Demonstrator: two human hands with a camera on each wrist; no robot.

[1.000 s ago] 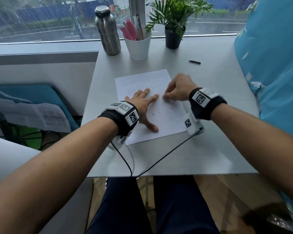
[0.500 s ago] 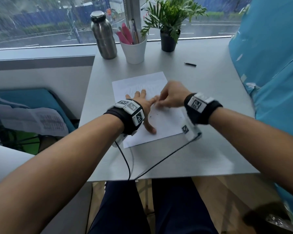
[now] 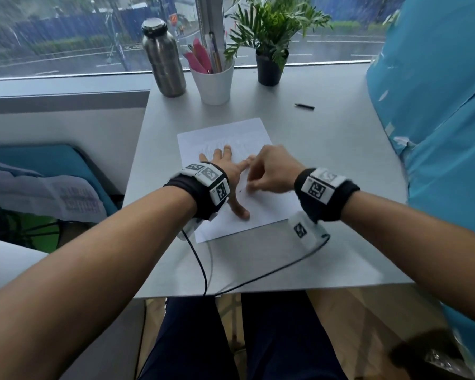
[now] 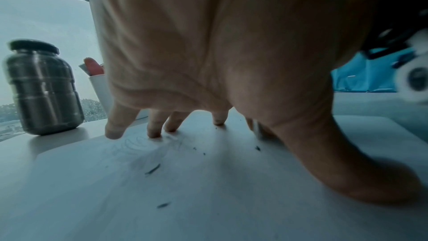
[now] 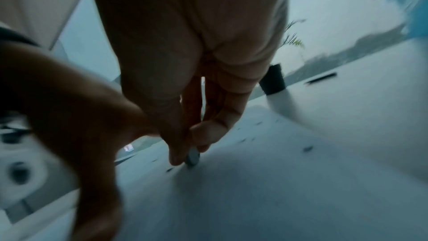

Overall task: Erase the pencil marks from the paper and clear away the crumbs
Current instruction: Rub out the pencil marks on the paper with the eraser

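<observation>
A white sheet of paper (image 3: 261, 212) lies on the grey table (image 3: 327, 149). My left hand (image 3: 228, 174) lies flat on the paper (image 4: 208, 199) with fingers spread, holding it down. Faint pencil marks (image 4: 136, 144) show near its fingertips, with dark crumbs (image 4: 152, 169) scattered around. My right hand (image 3: 269, 171) pinches a small eraser (image 5: 192, 157) between thumb and fingers and presses its tip on the sheet, just right of the left hand. More crumbs (image 5: 307, 148) lie beside the eraser. In the head view the eraser is hidden under the right hand.
At the back of the table stand a steel bottle (image 3: 163, 58), a white cup of pens (image 3: 213, 80) and a potted plant (image 3: 270, 42). A black pencil (image 3: 304, 106) lies back right. A blue cover (image 3: 436, 119) rises along the right edge. Wrist cables (image 3: 200, 267) trail to the front edge.
My right hand with the eraser has slid towards me across the paper, from beside the left fingertips down next to the left palm. The left hand stays flat in place.
</observation>
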